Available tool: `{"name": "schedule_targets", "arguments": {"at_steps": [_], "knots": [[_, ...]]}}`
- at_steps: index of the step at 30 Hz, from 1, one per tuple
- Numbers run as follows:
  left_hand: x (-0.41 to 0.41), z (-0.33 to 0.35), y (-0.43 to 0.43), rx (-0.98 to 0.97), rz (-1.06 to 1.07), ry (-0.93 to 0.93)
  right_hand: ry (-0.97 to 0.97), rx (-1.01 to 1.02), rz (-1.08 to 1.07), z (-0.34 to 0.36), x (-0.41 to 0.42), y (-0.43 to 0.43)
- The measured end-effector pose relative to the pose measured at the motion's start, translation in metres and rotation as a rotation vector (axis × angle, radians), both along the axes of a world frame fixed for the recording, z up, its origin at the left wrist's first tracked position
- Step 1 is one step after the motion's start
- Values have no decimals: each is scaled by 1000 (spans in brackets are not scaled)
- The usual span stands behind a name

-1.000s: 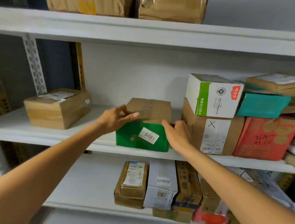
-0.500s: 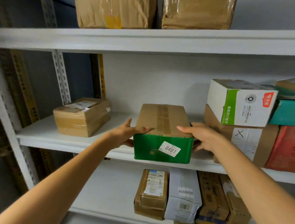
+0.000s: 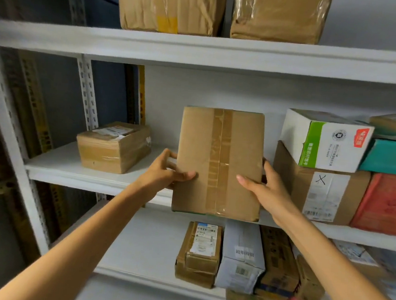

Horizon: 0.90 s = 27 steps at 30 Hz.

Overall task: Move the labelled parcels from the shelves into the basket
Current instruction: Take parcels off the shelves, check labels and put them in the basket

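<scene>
Well to the left of the left hand, a taped brown parcel (image 3: 114,146) sat on the middle shelf (image 3: 71,175). The left hand (image 3: 164,173) gripped the left edge of the held parcel (image 3: 217,163), its thumb laid across the brown face and its fingers curled behind. The parcel stood between the two hands, tipped up so its taped top faced the camera, with a sliver of green along its bottom edge, which hung in front of the shelf's lip. High above the hands, two wrapped brown parcels (image 3: 170,5) rested on the top shelf. Below the hands, a labelled brown parcel (image 3: 199,254) and a white parcel (image 3: 242,255) stood side by side on the lower shelf. The right hand (image 3: 267,190) gripped the parcel's right edge the same way, thumb on the front. Just right of that hand stood a brown box marked with an X (image 3: 291,188), carrying a white-and-green box (image 3: 323,140). Farther right, a teal box (image 3: 390,156) lay over a red box (image 3: 384,204).
</scene>
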<state>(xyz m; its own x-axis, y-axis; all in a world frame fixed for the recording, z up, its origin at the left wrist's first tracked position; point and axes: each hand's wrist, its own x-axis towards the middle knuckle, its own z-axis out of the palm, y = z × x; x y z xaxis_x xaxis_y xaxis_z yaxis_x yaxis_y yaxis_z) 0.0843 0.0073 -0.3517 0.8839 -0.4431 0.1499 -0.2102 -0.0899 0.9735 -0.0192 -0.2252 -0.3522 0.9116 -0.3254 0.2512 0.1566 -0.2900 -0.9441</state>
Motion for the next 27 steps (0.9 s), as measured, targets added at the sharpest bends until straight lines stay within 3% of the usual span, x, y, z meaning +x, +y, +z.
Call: {"name": "schedule_targets", "arguments": {"at_steps": [2,6,10,13,17,21,24,27], "knots": [[0,-2,10,-64,37,-120,-101,-34,-23,-5,-4,5],[3,-7,21,-32,38,-343,-91,-153,-115,-20,6,11],[2,-11,28,1,53,-420,-135,-175,-99,-33,12,16],[1,-15,36,81,44,-450,-213,-51,-55,-34,10,19],[-14,1,41,126,-18,-531,-272,299,119,-24,16,13],[-28,23,33,252,-37,-618,-145,596,85,-26,33,12],[-27,26,27,419,-48,-663,-52,682,72,-34,37,12],[-23,23,24,344,7,-659,-44,630,79,-33,31,16]]}}
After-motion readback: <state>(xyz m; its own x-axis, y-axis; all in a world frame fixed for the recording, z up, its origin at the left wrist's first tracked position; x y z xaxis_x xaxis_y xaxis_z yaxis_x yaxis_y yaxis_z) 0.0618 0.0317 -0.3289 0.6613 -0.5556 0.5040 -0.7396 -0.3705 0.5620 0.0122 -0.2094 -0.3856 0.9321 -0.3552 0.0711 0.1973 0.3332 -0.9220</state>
